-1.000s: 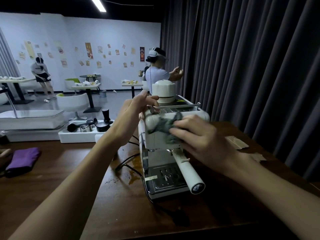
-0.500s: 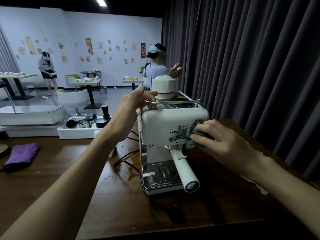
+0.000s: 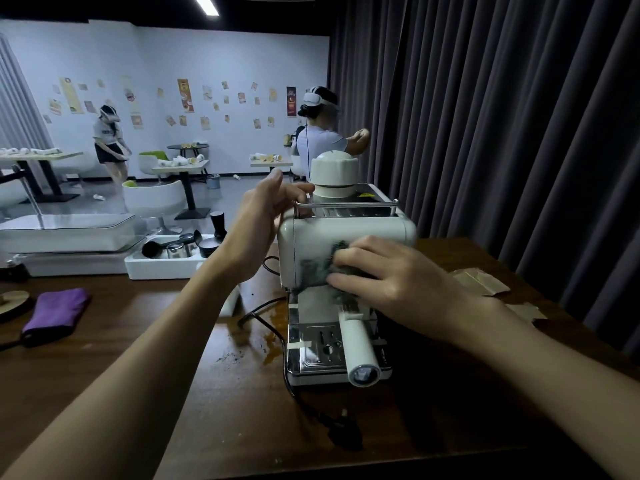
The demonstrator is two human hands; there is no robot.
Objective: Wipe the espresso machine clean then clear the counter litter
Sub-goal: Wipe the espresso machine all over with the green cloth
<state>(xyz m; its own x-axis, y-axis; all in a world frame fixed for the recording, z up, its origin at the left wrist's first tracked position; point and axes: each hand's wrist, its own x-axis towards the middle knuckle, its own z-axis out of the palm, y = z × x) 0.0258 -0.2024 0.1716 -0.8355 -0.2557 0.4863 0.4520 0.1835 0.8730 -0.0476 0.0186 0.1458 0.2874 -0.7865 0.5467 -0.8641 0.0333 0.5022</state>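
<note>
Dark wooden desk runs in front of a heavy dark curtain, and a cream-coloured espresso machine with a chrome top rail stands on it right of centre. The right hand lies flat on the machine's front panel, its fingers straight and slightly apart, pressing a crumpled grey cloth against the panel just above the white portafilter handle. The left hand rests against the machine's upper left corner, fingers loosely bent toward the rail and gripping nothing, thumb raised. Brown spilled liquid and dark crumbs lie on the desk just left of the machine, beside its black power cord. Torn brown paper packets lie to the far right. A folded purple cloth lies at the left edge, and a white tray of coffee tools sits behind.
</note>
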